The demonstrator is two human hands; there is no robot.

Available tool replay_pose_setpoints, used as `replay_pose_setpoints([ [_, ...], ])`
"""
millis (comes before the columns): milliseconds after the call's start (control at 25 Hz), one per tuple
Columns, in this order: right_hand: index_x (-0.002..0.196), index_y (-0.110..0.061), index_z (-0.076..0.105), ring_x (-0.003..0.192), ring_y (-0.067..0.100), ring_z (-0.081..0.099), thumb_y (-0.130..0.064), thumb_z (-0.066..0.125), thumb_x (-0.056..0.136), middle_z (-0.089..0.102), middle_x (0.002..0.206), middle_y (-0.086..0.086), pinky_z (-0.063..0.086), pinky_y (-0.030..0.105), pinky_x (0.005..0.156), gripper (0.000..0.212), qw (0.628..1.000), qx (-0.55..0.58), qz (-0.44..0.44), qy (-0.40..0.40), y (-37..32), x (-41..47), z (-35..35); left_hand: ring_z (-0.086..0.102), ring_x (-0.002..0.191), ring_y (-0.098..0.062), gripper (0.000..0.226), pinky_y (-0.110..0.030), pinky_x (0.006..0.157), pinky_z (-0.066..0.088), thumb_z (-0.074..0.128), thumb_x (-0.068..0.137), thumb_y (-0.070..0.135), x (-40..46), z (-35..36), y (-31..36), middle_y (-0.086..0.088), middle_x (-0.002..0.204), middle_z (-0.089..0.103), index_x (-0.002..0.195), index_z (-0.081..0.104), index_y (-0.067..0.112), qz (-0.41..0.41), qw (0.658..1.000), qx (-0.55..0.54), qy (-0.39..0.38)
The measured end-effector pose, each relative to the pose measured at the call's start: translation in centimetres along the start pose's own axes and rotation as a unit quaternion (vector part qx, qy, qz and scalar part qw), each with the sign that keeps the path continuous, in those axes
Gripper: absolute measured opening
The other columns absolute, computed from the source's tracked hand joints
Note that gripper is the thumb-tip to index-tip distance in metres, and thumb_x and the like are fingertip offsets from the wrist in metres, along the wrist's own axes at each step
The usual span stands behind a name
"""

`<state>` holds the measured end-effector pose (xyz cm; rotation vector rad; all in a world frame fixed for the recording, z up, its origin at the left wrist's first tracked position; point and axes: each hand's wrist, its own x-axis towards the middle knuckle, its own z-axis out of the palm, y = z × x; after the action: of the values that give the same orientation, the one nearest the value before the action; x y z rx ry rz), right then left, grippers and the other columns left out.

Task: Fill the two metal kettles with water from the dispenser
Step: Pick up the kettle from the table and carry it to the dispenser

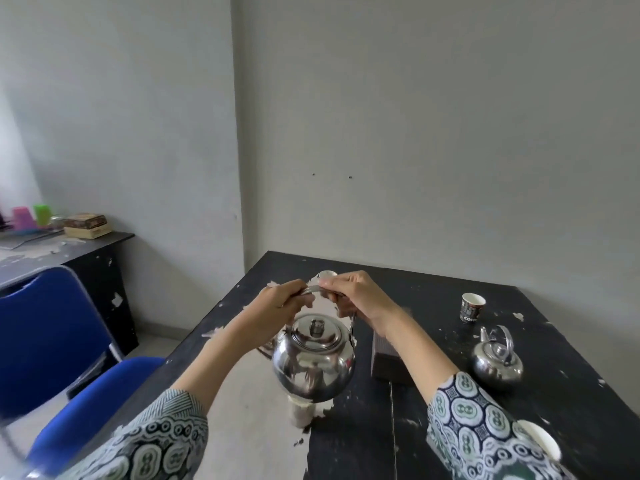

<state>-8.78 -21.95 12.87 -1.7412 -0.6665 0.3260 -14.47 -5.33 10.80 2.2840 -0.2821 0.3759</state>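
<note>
Both hands hold the large kettle (pixel 313 362) up above the near-left part of the black table (pixel 433 445). The left hand (pixel 282 303) and the right hand (pixel 356 296) are each closed around the metal handle (pixel 313 289), side by side and almost touching at its top. The kettle hangs upright with its lid (pixel 316 332) on; whether its base touches anything cannot be told. A white cup (pixel 302 412) stands directly under it, close to the table's left edge, where the black surface has peeled to pale patches.

The small kettle (pixel 497 362) sits on the table toward the right edge, well apart from the hands, its handle upright. A printed paper cup (pixel 471 307) stands behind it, nearer the far edge. A dark box (pixel 385 362) lies between the two kettles, just beside the right forearm. Another white cup (pixel 327 274) shows just beyond the fingers, toward the far-left corner, and a white cup (pixel 538 441) sits by the right sleeve near the front edge.

The table's far edge meets the wall. To the left, a blue chair (pixel 52 341) stands close to the table's left edge, with a strip of floor between them.
</note>
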Motion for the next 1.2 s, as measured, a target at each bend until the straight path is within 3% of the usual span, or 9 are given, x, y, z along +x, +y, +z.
replay_pose_setpoints([
  [120, 0.05, -0.015, 0.054, 0.042, 0.007, 0.034, -0.03, 0.059, 0.087, 0.038, 0.051, 0.004, 0.038, 0.02, 0.05, 0.04, 0.999, -0.004, -0.012, -0.036, -0.4, -2.7, 2.2, 0.042, 0.055, -0.008, 0.023, -0.026, 0.06, 0.039, 0.048, 0.094, 0.025, -4.6, -0.2, 1.1, 0.009, 0.06, 0.046, 0.075, 0.052, 0.014, -0.016, 1.0, -0.002, 0.018],
  [280, 0.053, -0.01, 0.053, 0.046, 0.009, 0.034, -0.026, 0.059, 0.088, 0.037, 0.054, 0.008, 0.036, 0.018, 0.049, 0.039, 0.991, -0.025, -0.051, -0.119, -1.1, -4.4, 7.1, 0.042, 0.058, -0.011, 0.029, -0.029, 0.059, 0.039, 0.046, 0.094, 0.031, -10.9, -2.2, 0.4, 0.003, 0.064, 0.048, 0.083, 0.057, 0.006, -0.056, 0.997, -0.022, 0.05],
  [400, 0.062, 0.001, 0.056, 0.048, 0.011, 0.032, -0.028, 0.062, 0.086, 0.037, 0.057, 0.012, 0.035, 0.019, 0.049, 0.037, 0.981, -0.029, -0.062, -0.181, -2.0, -3.8, 11.9, 0.037, 0.049, -0.006, 0.034, -0.022, 0.052, 0.034, 0.042, 0.09, 0.04, -15.0, -5.0, -0.7, 0.007, 0.057, 0.043, 0.071, 0.057, 0.015, -0.102, 0.987, -0.069, 0.105],
  [560, 0.061, -0.009, 0.054, 0.042, 0.006, 0.03, -0.021, 0.053, 0.092, 0.036, 0.044, -0.008, 0.029, 0.019, 0.048, 0.033, 0.957, -0.024, -0.06, -0.282, -3.7, -1.7, 20.2, 0.034, 0.045, -0.01, 0.049, -0.026, 0.051, 0.033, 0.037, 0.078, 0.054, -20.2, -10.5, -4.3, 0.004, 0.049, 0.04, 0.056, 0.05, 0.012, -0.188, 0.96, -0.106, 0.178],
  [680, 0.064, -0.009, 0.055, 0.043, 0.007, 0.029, -0.017, 0.046, 0.095, 0.035, 0.05, -0.001, 0.028, 0.016, 0.045, 0.033, 0.93, -0.033, -0.063, -0.36, -5.5, 0.9, 27.4, 0.033, 0.038, -0.007, 0.051, -0.022, 0.046, 0.032, 0.04, 0.084, 0.048, -23.7, -15.9, -8.1, 0.007, 0.039, 0.04, 0.041, 0.045, 0.021, -0.209, 0.947, -0.106, 0.218],
  [840, 0.067, -0.01, 0.057, 0.045, 0.009, 0.03, -0.018, 0.046, 0.095, 0.035, 0.051, 0.002, 0.029, 0.018, 0.046, 0.031, 0.912, -0.036, -0.08, -0.401, -7.9, 4.4, 36.8, 0.032, 0.034, -0.007, 0.053, -0.016, 0.039, 0.033, 0.04, 0.092, 0.038, -27.6, -23.6, -12.8, 0.006, 0.033, 0.037, 0.045, 0.039, 0.014, -0.235, 0.947, -0.066, 0.207],
  [1040, 0.067, -0.006, 0.057, 0.047, 0.012, 0.028, -0.02, 0.049, 0.095, 0.034, 0.051, 0.004, 0.028, 0.019, 0.046, 0.032, 0.906, -0.04, -0.099, -0.409, -11.1, 8.5, 48.6, 0.031, 0.039, -0.012, 0.052, -0.023, 0.04, 0.034, 0.041, 0.094, 0.036, -33.1, -33.4, -18.6, 0.006, 0.038, 0.035, 0.045, 0.038, 0.017, -0.248, 0.947, -0.083, 0.188],
  [1200, 0.066, -0.006, 0.057, 0.042, 0.007, 0.032, -0.016, 0.05, 0.094, 0.04, 0.059, 0.01, 0.031, 0.013, 0.041, 0.031, 0.889, -0.041, -0.116, -0.44, -12.9, 12.6, 58.1, 0.031, 0.036, -0.009, 0.051, -0.025, 0.043, 0.032, 0.041, 0.095, 0.032, -36.7, -40.3, -23.5, 0.007, 0.036, 0.036, 0.047, 0.037, 0.015, -0.273, 0.932, -0.061, 0.23],
])
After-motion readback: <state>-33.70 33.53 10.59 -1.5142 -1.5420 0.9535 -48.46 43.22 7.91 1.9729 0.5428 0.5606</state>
